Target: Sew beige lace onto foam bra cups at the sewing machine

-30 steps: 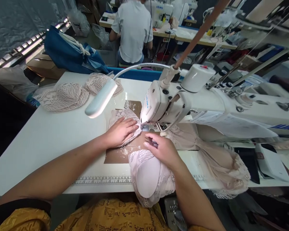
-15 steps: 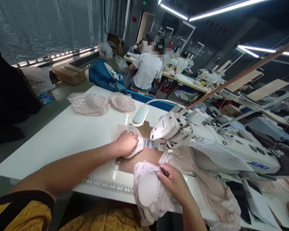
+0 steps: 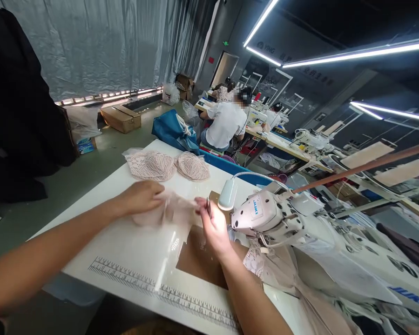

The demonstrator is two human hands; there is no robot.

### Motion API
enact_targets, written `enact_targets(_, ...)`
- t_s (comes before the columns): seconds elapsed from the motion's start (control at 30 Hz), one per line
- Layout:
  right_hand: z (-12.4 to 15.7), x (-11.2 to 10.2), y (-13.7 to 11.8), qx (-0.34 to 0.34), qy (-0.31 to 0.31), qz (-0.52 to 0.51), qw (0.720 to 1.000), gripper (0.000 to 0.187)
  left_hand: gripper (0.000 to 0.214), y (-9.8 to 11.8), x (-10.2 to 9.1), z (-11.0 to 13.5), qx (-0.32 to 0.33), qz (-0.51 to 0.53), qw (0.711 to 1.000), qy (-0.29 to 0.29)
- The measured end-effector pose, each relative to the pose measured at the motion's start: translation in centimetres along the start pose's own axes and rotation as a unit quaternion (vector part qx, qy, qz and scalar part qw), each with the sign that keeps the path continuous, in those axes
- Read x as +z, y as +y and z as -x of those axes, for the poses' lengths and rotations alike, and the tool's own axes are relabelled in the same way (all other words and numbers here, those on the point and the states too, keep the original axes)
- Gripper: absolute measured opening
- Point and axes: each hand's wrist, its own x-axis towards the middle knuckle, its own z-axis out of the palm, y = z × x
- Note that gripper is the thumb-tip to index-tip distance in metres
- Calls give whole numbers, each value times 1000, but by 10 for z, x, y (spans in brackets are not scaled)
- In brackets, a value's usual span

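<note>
My left hand (image 3: 143, 197) is closed on a pale pink lace bra piece (image 3: 171, 209), which is blurred by motion and stretched between my hands above the white table. My right hand (image 3: 214, 228) pinches at the other end of the fabric, left of the sewing machine head (image 3: 256, 211). A small dark metal tool (image 3: 208, 207) sticks up between the fingers of that hand; its exact kind is hard to make out. Beyond my hands, two lace bra cups (image 3: 192, 166) lie side by side on the table.
A lamp (image 3: 227, 194) on a bent neck hangs beside the machine. Beige lace fabric (image 3: 275, 265) lies under and right of the needle area. A printed ruler (image 3: 164, 293) runs along the table's front edge. A person in a white shirt (image 3: 226, 123) sits ahead, beside a blue bag (image 3: 174, 130).
My right hand has moved up and left from the table's front edge, bringing white lace work away from there. My left hand has shifted left. The head view has tilted up.
</note>
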Motion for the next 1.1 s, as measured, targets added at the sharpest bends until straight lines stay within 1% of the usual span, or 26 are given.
enact_targets(0.07,-38,9,1,-93,88,29,991,21,20,-13,-24,-10,25,-26,987,155)
enact_targets(0.1,-57,11,4,-132,112,49,984,23,20,-18,-35,-18,26,-36,976,214)
enact_targets(0.13,-75,14,7,-161,121,68,977,25,20,-24,-43,-27,16,-45,968,246)
enact_targets(0.17,-89,16,12,-171,114,92,974,28,20,-29,-48,-36,-1,-54,966,252)
enact_targets(0.2,-100,18,19,-158,89,123,976,31,19,-33,-49,-45,-19,-63,970,236)
enact_targets(0.27,-108,21,32,-107,25,186,976,37,24,-41,-41,-58,-34,-72,981,179)
enact_targets(0.3,-104,21,38,-87,-1,203,975,39,31,-43,-32,-61,-36,-72,986,148)
enact_targets(0.33,-95,20,43,-73,-23,212,974,38,42,-45,-22,-61,-34,-70,990,118)
enact_targets(0.4,-64,10,47,-57,-55,214,974,33,62,-47,0,-55,-46,-57,995,61)
enact_targets(0.47,-20,-9,43,-45,-107,230,966,27,70,-46,17,-40,-38,-50,998,30)
enact_targets(0.5,2,-22,38,-46,-156,253,954,26,72,-46,23,-31,-29,-45,998,15)
enact_targets(0.53,25,-36,34,-40,-186,273,943,24,72,-45,27,-22,-26,-29,999,8)
enact_targets(0.57,46,-51,29,-24,-194,286,938,23,72,-43,29,-14,-17,-7,1000,-9)
enact_targets(0.6,66,-66,27,6,-178,300,937,21,70,-40,31,-7,-12,20,999,-40)
enact_targets(0.63,84,-82,25,51,-137,318,937,19,65,-36,32,-1,-13,48,996,-72)
enact_targets(0.67,101,-97,26,107,-85,346,928,19,58,-28,34,5,-16,78,992,-95)
enact_targets(0.7,116,-111,29,167,-32,385,907,23,52,-18,35,9,-9,106,987,-121)
enact_targets(0.73,129,-125,33,221,8,425,878,29,46,-5,38,12,-2,126,981,-146)
enact_targets(0.77,141,-136,37,259,29,458,850,33,42,10,40,14,7,145,975,-166)
enact_targets(0.8,151,-147,41,280,42,477,832,35,39,28,43,14,22,165,967,-192)
enact_targets(0.83,161,-156,44,283,51,482,828,35,38,47,47,14,42,185,957,-218)
enact_targets(0.87,170,-164,46,273,66,474,835,33,37,67,50,12,65,207,945,-245)
enact_targets(0.93,186,-180,46,244,127,452,848,30,37,105,56,9,110,248,917,-291)
enact_targets(0.97,195,-187,45,238,165,450,844,29,37,122,58,8,129,262,906,-308)
enact_targets(1.03,211,-203,42,253,222,470,816,29,36,152,62,6,152,263,893,-332)
enact_targets(1.1,225,-219,40,296,241,503,775,32,35,175,66,6,166,238,894,-340)
